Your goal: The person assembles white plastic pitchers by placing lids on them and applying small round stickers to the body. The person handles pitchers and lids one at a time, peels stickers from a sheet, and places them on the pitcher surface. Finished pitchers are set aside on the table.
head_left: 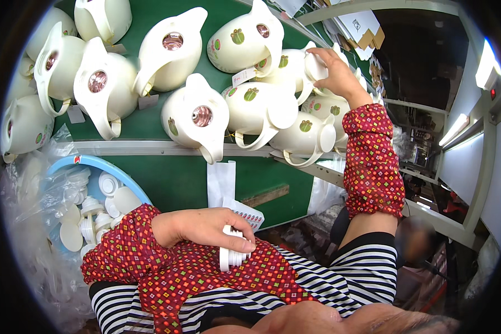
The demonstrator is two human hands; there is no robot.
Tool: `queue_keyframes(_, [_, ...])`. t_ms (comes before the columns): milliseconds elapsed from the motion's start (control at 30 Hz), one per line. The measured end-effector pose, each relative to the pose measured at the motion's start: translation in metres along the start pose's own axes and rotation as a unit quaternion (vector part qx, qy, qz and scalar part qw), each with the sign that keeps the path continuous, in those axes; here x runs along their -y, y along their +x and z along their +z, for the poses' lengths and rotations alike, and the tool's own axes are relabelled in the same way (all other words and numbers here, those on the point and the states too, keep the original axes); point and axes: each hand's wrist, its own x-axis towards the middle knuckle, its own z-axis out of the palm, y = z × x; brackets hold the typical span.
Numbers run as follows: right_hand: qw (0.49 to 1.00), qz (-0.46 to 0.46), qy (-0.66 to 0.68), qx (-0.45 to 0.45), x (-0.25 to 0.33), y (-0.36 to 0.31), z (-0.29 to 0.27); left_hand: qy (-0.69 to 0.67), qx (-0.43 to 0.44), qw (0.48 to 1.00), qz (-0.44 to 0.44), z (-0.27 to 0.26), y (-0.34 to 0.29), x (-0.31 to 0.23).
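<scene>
My left hand is closed around a white ridged screw stopper, low in front of my body. Farther off, my right hand grips the round white stopper at the mouth of a cream vacuum jug; the fingers curl over its rim. Beside it lie two more jugs with white discs at their mouths, a patterned jug and a nearer jug. An uncapped jug shows its shiny pinkish liner, as does a jug behind it.
Several more uncapped cream jugs lie on the green table at the left. A light-blue basin of white stoppers stands at lower left, among clear plastic bags. A metal rail crosses the table; a metal frame rises at right.
</scene>
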Motion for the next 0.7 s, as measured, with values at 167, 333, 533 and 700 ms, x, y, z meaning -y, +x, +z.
queue_keyframes(167, [0.997,-0.039,-0.054,0.026,0.008,0.001,-0.007,-0.059,-0.031,0.998,0.009,-0.005,-0.008,0.000])
queue_keyframes(333, [0.987,-0.086,-0.134,-0.011,0.002,-0.002,0.000,-0.127,-0.053,0.990,0.008,-0.007,-0.015,0.014])
queue_keyframes(533, [0.996,-0.070,-0.058,-0.013,-0.006,-0.007,0.001,-0.231,-0.065,0.971,-0.013,-0.006,-0.024,0.018])
queue_keyframes(700, [0.989,0.077,-0.123,0.015,-0.007,0.000,-0.001,-0.280,-0.097,0.955,0.014,-0.007,-0.025,0.020])
